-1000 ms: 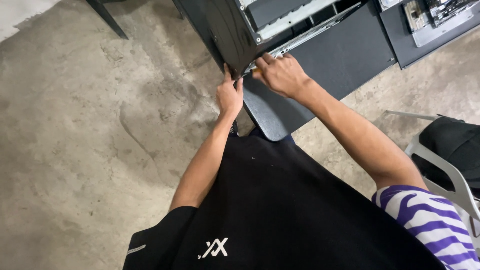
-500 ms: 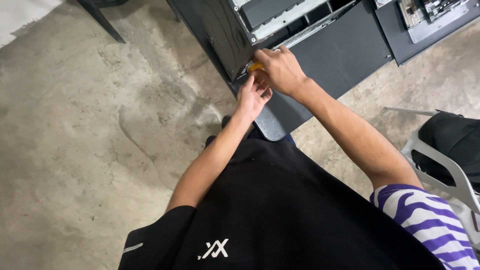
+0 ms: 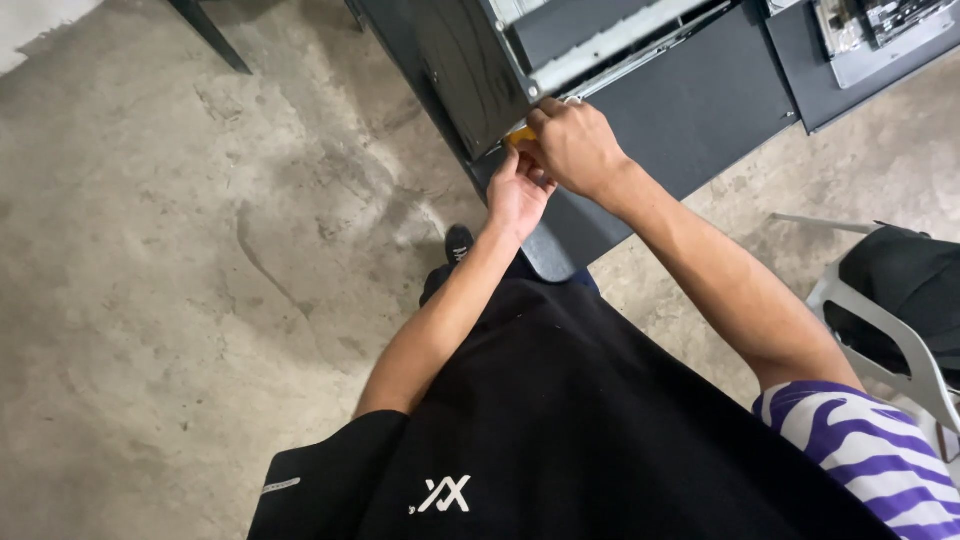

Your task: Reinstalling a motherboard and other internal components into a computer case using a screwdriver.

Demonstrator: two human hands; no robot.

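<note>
Bare concrete floor (image 3: 200, 300) wide open leftward; at dark cabinet (image 3: 470, 80) corner, right hand (image 3: 575, 145) pinching small yellow piece (image 3: 520, 134), left hand (image 3: 518, 190) loosely curled beneath.

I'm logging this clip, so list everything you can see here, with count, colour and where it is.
Dark cabinet-like unit: one, black and grey, top centre, standing on the floor.
Dark flat panel: one, charcoal, lying beside the unit.
Small yellow piece: one, yellow, at the unit's lower corner, between the fingers.
Tray of parts: one, grey, top right.
Plastic chair: one, pale grey, right edge, with a black bag on it.
Concrete floor: grey, stained.
Shoe: one, black, under the hands.
Left hand: below the yellow piece.
Right hand: pinching the yellow piece.
</note>
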